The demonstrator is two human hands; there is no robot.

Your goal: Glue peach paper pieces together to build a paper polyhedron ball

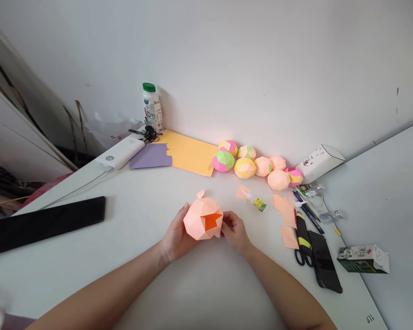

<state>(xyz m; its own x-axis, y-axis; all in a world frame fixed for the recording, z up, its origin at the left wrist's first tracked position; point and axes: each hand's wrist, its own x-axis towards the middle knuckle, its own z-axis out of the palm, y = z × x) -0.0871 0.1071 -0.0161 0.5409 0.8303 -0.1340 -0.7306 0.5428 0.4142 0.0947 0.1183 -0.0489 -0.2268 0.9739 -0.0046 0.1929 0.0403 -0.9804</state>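
Both hands hold a peach-coloured folded paper ball [201, 219] just above the white table [131, 256]. The ball has an open gap on its near right side that shows an orange inside, and a loose flap sticks up at its top. My left hand [175, 238] cups the ball from the left and below, fingers curled around it. My right hand [234, 231] pinches the ball's right edge beside the gap.
Several finished paper balls [245, 167] line the wall. A glue tube [255, 200], peach paper pieces [285, 213], scissors [303, 240], pens and a dark phone [325, 263] lie to the right. A tablet [44, 224], power bank, coloured sheets and bottle [152, 107] sit left.
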